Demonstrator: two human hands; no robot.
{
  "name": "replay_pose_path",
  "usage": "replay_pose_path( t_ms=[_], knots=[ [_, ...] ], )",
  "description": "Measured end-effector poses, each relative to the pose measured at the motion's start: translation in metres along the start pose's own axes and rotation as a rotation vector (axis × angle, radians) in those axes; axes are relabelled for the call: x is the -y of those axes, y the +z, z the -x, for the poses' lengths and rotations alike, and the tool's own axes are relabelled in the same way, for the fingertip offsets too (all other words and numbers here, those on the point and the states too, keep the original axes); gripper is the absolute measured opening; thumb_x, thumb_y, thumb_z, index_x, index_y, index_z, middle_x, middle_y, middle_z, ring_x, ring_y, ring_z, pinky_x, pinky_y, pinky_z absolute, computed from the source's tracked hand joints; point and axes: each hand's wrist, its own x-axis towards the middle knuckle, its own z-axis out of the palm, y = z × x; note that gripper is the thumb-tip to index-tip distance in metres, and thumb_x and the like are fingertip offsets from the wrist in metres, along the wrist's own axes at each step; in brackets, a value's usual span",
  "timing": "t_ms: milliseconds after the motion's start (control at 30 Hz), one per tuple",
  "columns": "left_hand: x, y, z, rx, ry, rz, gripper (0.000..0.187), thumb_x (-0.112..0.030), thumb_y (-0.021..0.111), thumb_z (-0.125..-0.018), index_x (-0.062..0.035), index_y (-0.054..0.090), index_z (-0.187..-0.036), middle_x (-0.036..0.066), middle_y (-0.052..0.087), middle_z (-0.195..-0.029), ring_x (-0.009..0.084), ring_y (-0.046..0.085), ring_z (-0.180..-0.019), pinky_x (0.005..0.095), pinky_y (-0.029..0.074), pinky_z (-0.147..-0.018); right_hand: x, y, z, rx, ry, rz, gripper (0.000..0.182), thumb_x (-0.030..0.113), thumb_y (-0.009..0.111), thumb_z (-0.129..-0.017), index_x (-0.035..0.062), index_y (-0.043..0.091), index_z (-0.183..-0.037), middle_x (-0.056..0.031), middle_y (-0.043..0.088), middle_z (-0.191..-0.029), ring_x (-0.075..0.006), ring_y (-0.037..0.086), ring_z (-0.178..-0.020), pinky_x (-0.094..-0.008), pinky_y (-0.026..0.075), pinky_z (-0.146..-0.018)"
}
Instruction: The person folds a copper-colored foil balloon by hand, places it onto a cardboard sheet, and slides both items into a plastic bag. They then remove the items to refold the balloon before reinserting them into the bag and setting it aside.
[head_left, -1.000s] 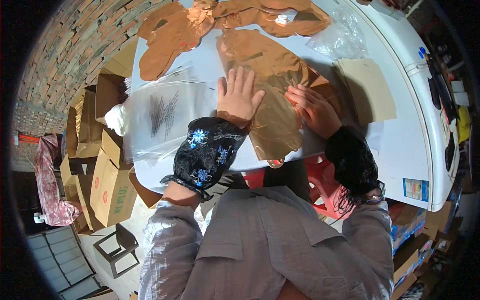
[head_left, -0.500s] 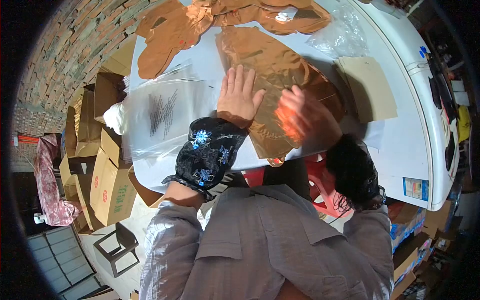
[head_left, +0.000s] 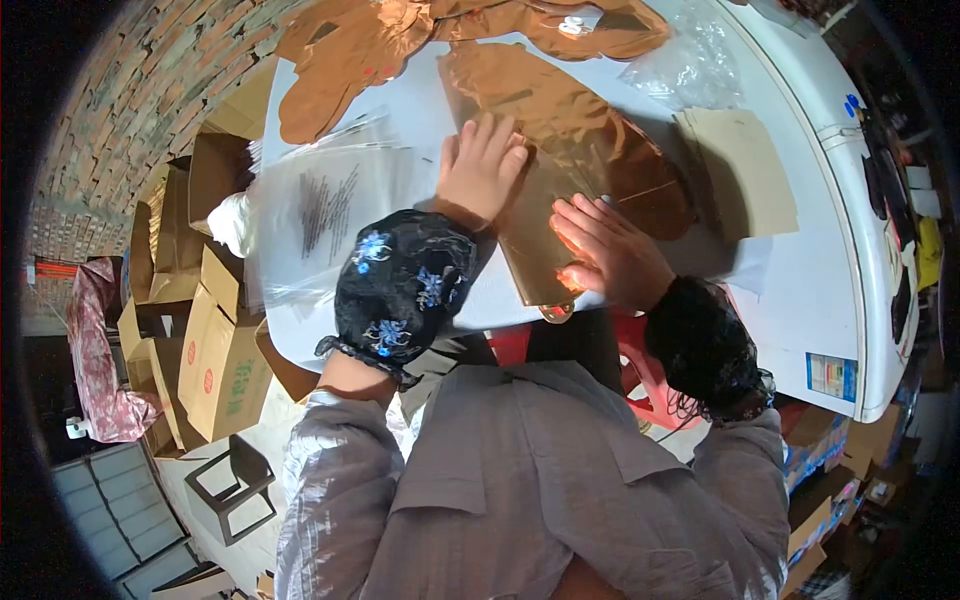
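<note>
A shiny copper-coloured foil sheet, like a flat foil balloon [head_left: 555, 105], lies across the table with its narrow end at the front edge. My left hand [head_left: 482, 172] is open, its fingers spread and lying on the foil's left side. On the lower right part of the foil rests my right hand [head_left: 615, 250], open with fingers stretched out; orange light reflects under its palm. A small rounded tab [head_left: 556, 313] of the foil sticks out over the table edge. Left of my left hand is a stack of clear plastic bags [head_left: 300, 225] with printed text.
More copper foil pieces [head_left: 370, 60] lie at the back of the white table [head_left: 300, 335]. Beige card sheets [head_left: 745, 170] and a crumpled clear bag [head_left: 690, 60] are at the right. Cardboard boxes [head_left: 225, 350] and a dark stool [head_left: 232, 490] stand left; a white appliance [head_left: 840, 200] borders the right.
My right hand, blurred before, now lies flat and sharp on the foil, slightly lower. My left hand has shifted a little, its fingers more angled to the right.
</note>
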Motion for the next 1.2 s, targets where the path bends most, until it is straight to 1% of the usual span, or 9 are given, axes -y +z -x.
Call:
replay_pose_path(
  t_ms=[300, 567, 667, 700, 800, 900, 1000, 1100, 1200],
  knots=[
    [-0.042, -0.005, 0.028, -0.102, 0.175, -0.082, 0.06, -0.038, 0.05, -0.097, 0.0019, 0.042, -0.141, 0.027, 0.035, -0.148, 0.0438, 0.029, -0.138, 0.0506, 0.026, -0.112, -0.001, 0.002, 0.0, 0.025, 0.012, -0.008, 0.063, 0.025, 0.068, -0.08, 0.0036, 0.05, -0.137, -0.0133, 0.047, -0.144, -0.0318, 0.042, -0.136, -0.0439, 0.03, -0.115],
    [-0.043, 0.008, 0.036, -0.027, 0.133, -0.109, 0.058, -0.041, 0.044, -0.1, -0.009, 0.038, -0.147, 0.027, 0.031, -0.151, 0.0455, 0.029, -0.14, 0.0528, 0.026, -0.114, -0.004, -0.002, 0.0, 0.019, -0.039, 0.057, 0.065, 0.032, 0.069, -0.082, 0.0028, 0.047, -0.136, -0.0154, 0.049, -0.14, -0.0342, 0.046, -0.131, -0.0457, 0.036, -0.111],
    [-0.044, 0.008, 0.036, -0.005, 0.126, -0.123, 0.057, -0.041, 0.044, -0.1, -0.0101, 0.039, -0.147, 0.027, 0.03, -0.152, 0.0455, 0.029, -0.14, 0.0526, 0.025, -0.114, -0.013, -0.003, 0.002, -0.187, 0.04, -0.045, 0.058, 0.023, 0.068, -0.082, 0.0019, 0.051, -0.134, -0.0172, 0.055, -0.133, -0.0339, 0.051, -0.127, -0.0431, 0.042, -0.106],
    [-0.044, 0.008, 0.036, 0.001, 0.123, -0.131, 0.056, -0.041, 0.043, -0.1, -0.011, 0.039, -0.147, 0.027, 0.03, -0.152, 0.0454, 0.029, -0.14, 0.0524, 0.025, -0.114, -0.021, -0.011, 0.002, -0.226, -0.05, 0.231, 0.052, 0.018, 0.063, -0.087, 0.0026, 0.05, -0.134, -0.0173, 0.058, -0.128, -0.0338, 0.055, -0.12, -0.0425, 0.047, -0.1],
    [-0.043, 0.009, 0.036, -0.006, 0.127, -0.141, 0.056, -0.041, 0.043, -0.1, -0.0107, 0.039, -0.147, 0.027, 0.03, -0.152, 0.0453, 0.029, -0.14, 0.0521, 0.025, -0.114, -0.042, -0.025, 0.005, -0.332, 0.521, 0.266, 0.046, 0.019, 0.059, -0.091, 0.0023, 0.051, -0.133, -0.0195, 0.058, -0.125, -0.036, 0.057, -0.116, -0.0437, 0.048, -0.097],
    [-0.044, 0.009, 0.036, -0.013, 0.129, -0.143, 0.056, -0.041, 0.043, -0.1, -0.0105, 0.039, -0.147, 0.027, 0.03, -0.152, 0.0451, 0.029, -0.14, 0.0518, 0.025, -0.114, -0.068, -0.025, 0.011, -0.151, 0.725, 0.356, 0.045, 0.023, 0.058, -0.091, 0.0007, 0.051, -0.13, -0.0212, 0.058, -0.123, -0.0372, 0.057, -0.112, -0.0449, 0.048, -0.095],
    [-0.044, 0.009, 0.036, -0.023, 0.126, -0.132, 0.057, -0.042, 0.044, -0.1, -0.0104, 0.039, -0.147, 0.027, 0.031, -0.151, 0.0449, 0.03, -0.139, 0.0517, 0.026, -0.114, -0.076, -0.02, 0.012, -0.035, 0.686, 0.61, 0.049, 0.028, 0.06, -0.09, 0.0004, 0.052, -0.13, -0.0225, 0.058, -0.12, -0.0374, 0.057, -0.11, -0.0451, 0.048, -0.093],
    [-0.045, 0.009, 0.036, -0.037, 0.119, -0.123, 0.057, -0.042, 0.045, -0.099, -0.0104, 0.04, -0.146, 0.027, 0.033, -0.15, 0.0446, 0.032, -0.139, 0.0514, 0.026, -0.114, -0.083, -0.025, 0.008, -0.051, 0.748, 0.532, 0.048, 0.027, 0.062, -0.089, -0.001, 0.053, -0.126, -0.0209, 0.061, -0.11, -0.0365, 0.06, -0.104, -0.0446, 0.049, -0.09],
    [-0.044, 0.011, 0.036, -0.06, 0.121, -0.116, 0.057, -0.042, 0.047, -0.099, -0.0104, 0.041, -0.146, 0.026, 0.034, -0.15, 0.0443, 0.032, -0.139, 0.051, 0.026, -0.114, -0.086, -0.043, 0.004, -0.108, 0.723, 0.088, 0.038, 0.025, 0.064, -0.088, -0.0031, 0.056, -0.112, -0.0191, 0.062, -0.095, -0.033, 0.061, -0.096, -0.0442, 0.049, -0.087]
  ],
)
